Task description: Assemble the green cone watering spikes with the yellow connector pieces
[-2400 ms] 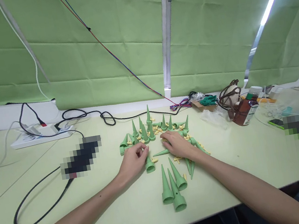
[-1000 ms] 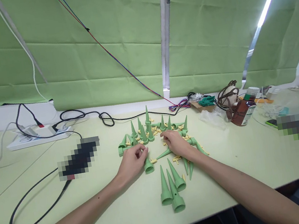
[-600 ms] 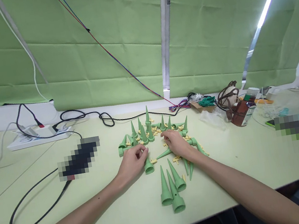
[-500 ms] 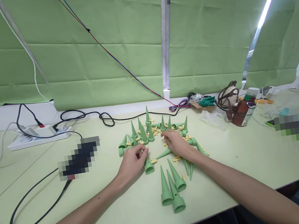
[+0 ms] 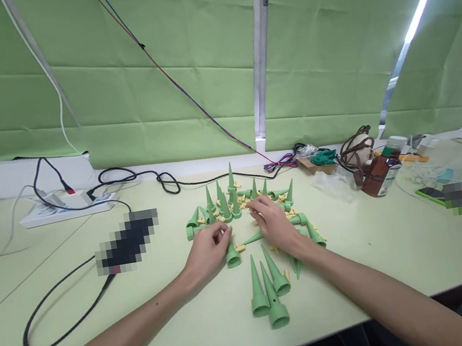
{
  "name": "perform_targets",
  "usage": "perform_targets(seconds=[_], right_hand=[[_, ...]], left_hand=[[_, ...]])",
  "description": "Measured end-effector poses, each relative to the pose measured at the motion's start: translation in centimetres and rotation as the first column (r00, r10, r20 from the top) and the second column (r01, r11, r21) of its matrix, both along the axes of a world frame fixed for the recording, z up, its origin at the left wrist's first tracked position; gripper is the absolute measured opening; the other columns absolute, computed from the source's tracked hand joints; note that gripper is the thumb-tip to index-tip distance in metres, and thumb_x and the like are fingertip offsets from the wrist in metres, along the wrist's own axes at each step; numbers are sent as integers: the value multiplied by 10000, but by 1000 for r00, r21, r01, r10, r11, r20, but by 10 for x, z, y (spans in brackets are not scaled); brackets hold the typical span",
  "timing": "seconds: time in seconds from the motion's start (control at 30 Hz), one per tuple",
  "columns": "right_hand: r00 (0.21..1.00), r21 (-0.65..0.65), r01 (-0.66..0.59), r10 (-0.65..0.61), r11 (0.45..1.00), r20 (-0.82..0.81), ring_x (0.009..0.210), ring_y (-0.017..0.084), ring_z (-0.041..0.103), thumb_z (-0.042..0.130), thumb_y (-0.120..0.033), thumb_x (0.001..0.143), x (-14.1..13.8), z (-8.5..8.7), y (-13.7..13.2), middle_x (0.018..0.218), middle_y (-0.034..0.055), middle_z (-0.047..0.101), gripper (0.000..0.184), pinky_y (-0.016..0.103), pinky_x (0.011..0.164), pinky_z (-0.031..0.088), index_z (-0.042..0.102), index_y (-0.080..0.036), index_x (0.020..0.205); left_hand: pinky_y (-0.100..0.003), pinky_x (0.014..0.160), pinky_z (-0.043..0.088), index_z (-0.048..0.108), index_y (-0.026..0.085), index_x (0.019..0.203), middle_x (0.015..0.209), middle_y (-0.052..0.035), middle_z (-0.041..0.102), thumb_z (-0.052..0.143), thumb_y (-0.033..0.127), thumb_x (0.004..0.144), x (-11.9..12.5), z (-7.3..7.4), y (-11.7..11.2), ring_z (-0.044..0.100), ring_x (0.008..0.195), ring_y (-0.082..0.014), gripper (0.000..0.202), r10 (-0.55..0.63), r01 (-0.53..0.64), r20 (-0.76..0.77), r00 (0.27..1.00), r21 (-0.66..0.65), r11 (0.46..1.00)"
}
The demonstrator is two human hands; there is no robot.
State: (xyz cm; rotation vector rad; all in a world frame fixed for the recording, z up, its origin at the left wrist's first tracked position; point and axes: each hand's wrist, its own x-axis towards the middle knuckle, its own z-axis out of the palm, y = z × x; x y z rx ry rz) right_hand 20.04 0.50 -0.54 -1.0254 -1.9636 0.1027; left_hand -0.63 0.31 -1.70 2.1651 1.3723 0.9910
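Observation:
My left hand [image 5: 208, 248] is closed, its thumb and fingers pinching the tip end of a green watering spike [image 5: 233, 259]. This spike has its open wide end toward me, and a yellow T-shaped valve [image 5: 240, 248] sticks out from its side. Just to the right, my right hand [image 5: 272, 220] reaches into the small yellow valves [image 5: 241, 199], fingertips nearly together. Whether a valve is between them is too small to tell. Three loose green spikes [image 5: 278, 311] lie nearer to me. Behind both hands, several green spikes [image 5: 233, 193] stand upright among others lying down.
On the left lie a blurred dark device [image 5: 130, 241] with a black cable and a white power strip [image 5: 68, 209]. A brown bottle [image 5: 382, 172], a plastic bag [image 5: 332, 185] and a cardboard box [image 5: 317, 166] stand at the back right. The table's front edge [image 5: 327, 338] runs below my arms.
The view has shifted slightly, so everything sits a little further right. My right hand's fingers have moved slightly among the yellow valves; my left hand keeps its pinch on the spike.

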Motion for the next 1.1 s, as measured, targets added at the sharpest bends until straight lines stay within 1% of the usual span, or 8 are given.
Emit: perform_targets(seconds=[0.23,0.3,0.43,0.53,0.6,0.7,0.8,1.1], right_hand=[[984,20,-175,175,984,-26,954,203,590,467,-83,949,-14,1,-16,1026,89,597,235,345,836,513,623,-189,1088],[978,20,-207,207,978,-36,945,196,589,467,-89,954,-15,2,-19,1020,84,593,228,336,832,514,622,-190,1088],[965,29,-254,255,967,-53,932,185,586,463,-97,961,-17,2,-22,1010,73,585,234,323,824,516,621,-204,1098],[959,33,-272,273,962,-70,957,188,589,469,-100,960,-17,1,-22,1022,71,593,249,331,846,517,620,-221,1117],[957,39,-277,279,960,-82,968,190,590,475,-99,958,-18,1,-23,1025,70,595,257,334,855,518,620,-227,1126],[953,55,-282,287,958,-95,957,183,590,476,-90,954,-19,0,-24,1018,66,593,265,327,849,522,619,-226,1130],[952,53,-286,290,957,-100,961,181,594,473,-96,957,-19,1,-25,1027,66,595,265,328,853,525,620,-228,1134],[955,40,-273,275,961,-106,944,180,594,486,-114,958,-19,4,-27,1016,70,597,224,328,847,528,627,-210,1103]], left_hand=[[-250,532,345,575,179,719,552,34,510,463,441,939,3,9,-9,454,516,-126,360,-7,5,76,997,21,1000],[-249,530,343,593,177,754,568,34,513,462,438,947,4,11,-13,439,511,-118,349,-22,18,90,996,42,999],[-239,509,333,624,181,896,662,27,574,463,424,956,7,13,-17,427,493,-99,298,-60,55,120,991,46,997],[-237,502,338,629,187,984,697,22,598,469,409,956,7,11,-16,440,493,-100,276,-54,47,126,990,58,997],[-242,524,360,643,187,995,749,2,631,463,392,960,6,9,-15,474,527,-109,275,-70,60,108,992,92,994],[-252,576,388,668,189,967,795,-22,652,450,364,968,5,8,-14,518,601,-130,279,-101,92,55,993,146,985],[-257,603,398,671,187,936,757,-26,633,438,353,973,5,7,-14,532,641,-145,289,-109,103,28,994,165,981],[-262,607,389,633,176,850,711,-17,598,430,325,979,5,8,-15,515,633,-144,283,-126,118,32,991,198,973]])
